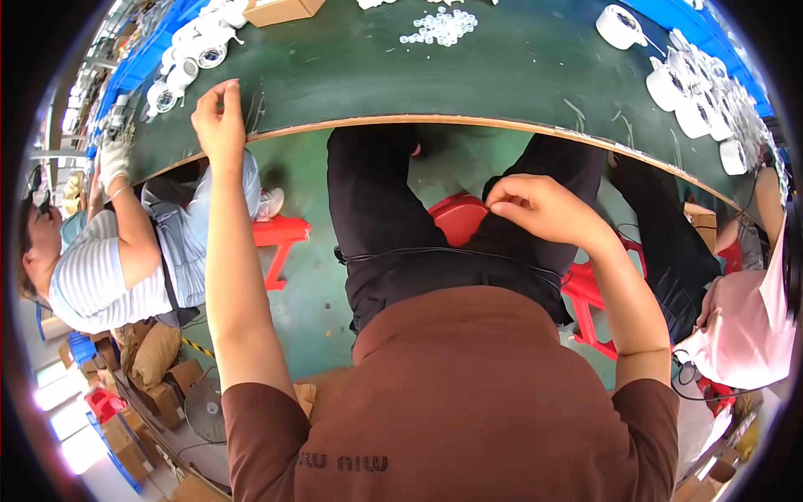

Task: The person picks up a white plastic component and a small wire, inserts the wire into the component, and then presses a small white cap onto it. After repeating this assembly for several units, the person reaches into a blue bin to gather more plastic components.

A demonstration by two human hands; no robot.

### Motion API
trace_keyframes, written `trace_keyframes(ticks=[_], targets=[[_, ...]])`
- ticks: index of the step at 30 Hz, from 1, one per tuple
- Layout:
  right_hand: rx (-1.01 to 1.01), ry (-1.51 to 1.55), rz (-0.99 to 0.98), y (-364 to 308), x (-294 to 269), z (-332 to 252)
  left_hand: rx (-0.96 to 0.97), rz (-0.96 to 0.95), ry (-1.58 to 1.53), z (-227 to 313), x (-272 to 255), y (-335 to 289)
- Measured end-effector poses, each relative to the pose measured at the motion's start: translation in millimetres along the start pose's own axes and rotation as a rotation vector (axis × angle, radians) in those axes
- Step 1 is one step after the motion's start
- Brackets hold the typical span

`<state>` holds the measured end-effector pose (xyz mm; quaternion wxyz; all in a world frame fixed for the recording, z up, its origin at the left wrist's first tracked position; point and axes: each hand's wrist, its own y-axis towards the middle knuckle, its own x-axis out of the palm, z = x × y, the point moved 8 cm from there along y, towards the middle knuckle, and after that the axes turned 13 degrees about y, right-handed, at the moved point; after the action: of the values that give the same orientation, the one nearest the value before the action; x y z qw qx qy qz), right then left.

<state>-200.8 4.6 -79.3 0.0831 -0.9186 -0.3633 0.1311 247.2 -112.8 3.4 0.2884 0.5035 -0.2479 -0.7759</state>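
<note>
My left hand [220,130] is raised over the near left edge of the green table [351,79]. Its thumb and fingers come together at the tips, and anything between them is too small to make out. Above my right thigh, below the table edge, hovers my right hand [544,207]. Its fingers curl in towards the thumb, and whatever they may hold is hidden. Nearest to the left hand are several round white lamp-like housings [181,75] at the table's left. Small clear plastic pieces [443,29] lie in a loose pile at the far middle.
More white housings [690,100] crowd the right side by a blue bin [711,38]. A cardboard box [283,10] stands at the far edge. A co-worker in a striped shirt [109,268] sits left, another in a pink top [744,330] right. Red stools [280,238] stand below.
</note>
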Motion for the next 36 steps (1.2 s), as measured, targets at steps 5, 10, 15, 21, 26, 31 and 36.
trace_keyframes(ticks=[5,10,15,21,26,31,36], targets=[[0.312,-0.305,-0.326,-8.0,7.9,81.3,-0.105,-0.08,-0.035,5.7,11.0,1.4],[-0.048,-0.241,0.481,22.9,-59.4,49.7,-0.146,-0.091,-0.035,-5.2,3.7,-5.5],[0.159,0.216,0.056,72.1,16.3,69.9,-0.009,0.03,-0.086,8.4,3.4,-3.3],[0.034,0.232,-0.185,130.1,89.2,79.1,-0.159,-0.061,0.011,14.9,3.6,-7.9],[0.179,0.112,0.183,148.3,12.6,91.7,-0.189,-0.079,0.111,5.9,1.0,-13.8],[0.359,0.594,-0.421,101.9,92.9,94.7,-0.166,-0.029,0.091,21.0,-1.5,-11.6],[0.357,0.041,0.197,111.7,25.2,144.5,-0.156,-0.055,0.129,24.4,-4.8,-12.7]])
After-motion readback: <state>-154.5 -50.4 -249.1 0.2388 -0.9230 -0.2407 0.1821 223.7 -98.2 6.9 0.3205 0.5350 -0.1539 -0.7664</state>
